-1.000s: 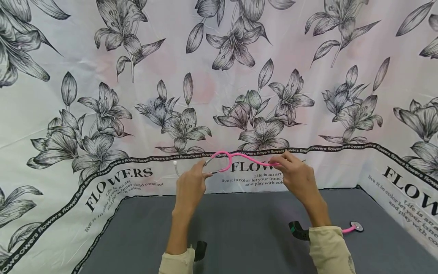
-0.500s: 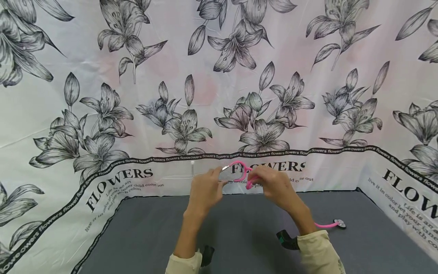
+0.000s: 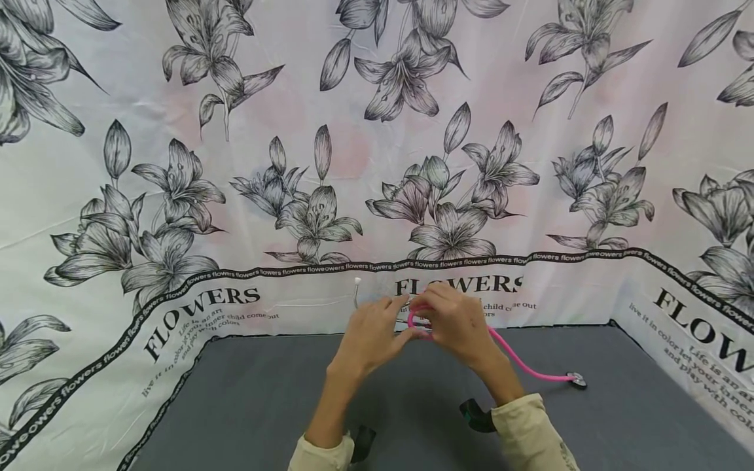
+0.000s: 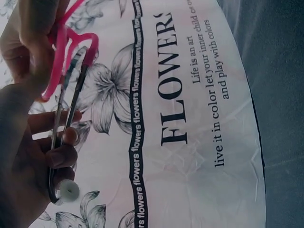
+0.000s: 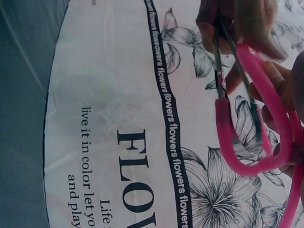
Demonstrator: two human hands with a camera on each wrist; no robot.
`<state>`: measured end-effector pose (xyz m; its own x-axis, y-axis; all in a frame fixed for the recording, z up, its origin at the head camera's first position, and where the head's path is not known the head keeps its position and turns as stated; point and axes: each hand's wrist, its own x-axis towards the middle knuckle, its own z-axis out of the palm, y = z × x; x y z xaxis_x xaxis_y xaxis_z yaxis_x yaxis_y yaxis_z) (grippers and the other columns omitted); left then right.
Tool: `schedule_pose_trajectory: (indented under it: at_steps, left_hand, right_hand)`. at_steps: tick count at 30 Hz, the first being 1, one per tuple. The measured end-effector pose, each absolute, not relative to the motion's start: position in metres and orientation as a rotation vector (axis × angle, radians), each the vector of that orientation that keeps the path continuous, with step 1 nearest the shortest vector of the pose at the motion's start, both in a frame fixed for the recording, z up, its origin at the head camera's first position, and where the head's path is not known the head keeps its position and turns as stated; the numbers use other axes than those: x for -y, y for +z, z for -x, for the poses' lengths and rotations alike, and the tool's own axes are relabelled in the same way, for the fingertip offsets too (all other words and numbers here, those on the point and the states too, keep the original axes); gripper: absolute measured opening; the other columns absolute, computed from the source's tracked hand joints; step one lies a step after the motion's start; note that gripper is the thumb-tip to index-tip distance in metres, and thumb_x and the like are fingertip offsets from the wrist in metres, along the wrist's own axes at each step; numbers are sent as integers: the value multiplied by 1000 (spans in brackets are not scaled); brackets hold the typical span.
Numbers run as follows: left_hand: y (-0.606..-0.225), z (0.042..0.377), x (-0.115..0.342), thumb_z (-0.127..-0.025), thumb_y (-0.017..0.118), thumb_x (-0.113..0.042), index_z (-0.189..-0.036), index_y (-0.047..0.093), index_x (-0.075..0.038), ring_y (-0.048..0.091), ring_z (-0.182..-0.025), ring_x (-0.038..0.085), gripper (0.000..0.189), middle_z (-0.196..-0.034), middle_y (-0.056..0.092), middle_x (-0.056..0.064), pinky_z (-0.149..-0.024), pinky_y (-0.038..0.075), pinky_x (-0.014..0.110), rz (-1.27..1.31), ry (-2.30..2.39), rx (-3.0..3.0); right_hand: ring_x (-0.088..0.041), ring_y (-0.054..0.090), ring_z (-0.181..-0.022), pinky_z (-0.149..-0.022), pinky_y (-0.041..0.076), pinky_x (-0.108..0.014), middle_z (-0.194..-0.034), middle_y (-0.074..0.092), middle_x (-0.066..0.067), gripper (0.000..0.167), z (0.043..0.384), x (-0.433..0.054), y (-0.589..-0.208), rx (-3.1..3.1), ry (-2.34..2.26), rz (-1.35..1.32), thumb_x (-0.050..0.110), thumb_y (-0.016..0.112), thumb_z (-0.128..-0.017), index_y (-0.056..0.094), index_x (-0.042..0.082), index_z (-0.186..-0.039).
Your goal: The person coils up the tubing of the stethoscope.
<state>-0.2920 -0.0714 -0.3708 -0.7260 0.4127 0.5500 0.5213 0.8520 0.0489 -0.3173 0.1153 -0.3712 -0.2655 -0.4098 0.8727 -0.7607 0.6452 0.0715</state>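
Note:
A pink stethoscope (image 3: 520, 362) is held up by both hands above the far part of the grey table. My left hand (image 3: 368, 337) grips its two metal ear tubes (image 4: 76, 95), which lie close side by side. A white ear tip (image 4: 69, 191) sticks out past the left fingers. With bent fingers, my right hand (image 3: 456, 324) holds the pink tubing (image 5: 247, 167) near the Y-fork, part of it doubled back toward the ear tubes. From beneath that hand the rest trails right to the round metal chest piece (image 3: 578, 380), low over the table. The fingertips of both hands nearly meet.
Behind the grey table (image 3: 247, 399) hangs a white curtain (image 3: 353, 196) printed with lilies, with a black lettered band near its lower edge. Dark camera mounts (image 3: 478, 416) sit at both wrists, by the beige sleeves (image 3: 533, 432).
My right hand has come left to the left hand, bringing the tubing back from its stretched line. My left hand has shifted slightly right. The chest piece has slid left.

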Motion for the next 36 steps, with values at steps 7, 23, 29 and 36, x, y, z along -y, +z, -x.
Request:
schedule_pose_trajectory:
  at_steps: [7,23,29,36]
  left_hand:
    - [-372,292,69,-97,68,-53,-144,62,-13,74,-101,21,62,-116,76,5,-89,59,37,687,-242,2484]
    - [-374,296,69,-91,78,-39,-122,73,-11,68,-76,17,42,-94,77,1,-71,54,30,703,-250,2335]
    - [-372,295,72,-88,80,-40,-111,74,-10,66,-74,14,38,-91,77,0,-69,51,29,726,-262,2371]
    - [-368,295,71,-85,83,-42,-94,71,-12,47,-63,6,33,-76,68,-4,-60,38,19,843,-274,2454]
  right_hand:
    - [-16,68,-72,-57,55,-29,-79,70,-2,13,317,-115,-373,1884,451,-900,7,87,-80,76,9,-87]
    - [-17,68,-73,-60,56,-28,-89,74,-7,21,319,-116,-370,1873,585,-905,0,86,-80,78,3,-99]
    - [-23,68,-90,-71,60,-33,-96,73,-9,26,318,-122,-366,1902,607,-962,-8,83,-79,74,2,-101]
    - [-20,66,-88,-70,59,-27,-97,67,-9,30,319,-132,-362,1916,692,-996,-17,83,-75,70,0,-96]
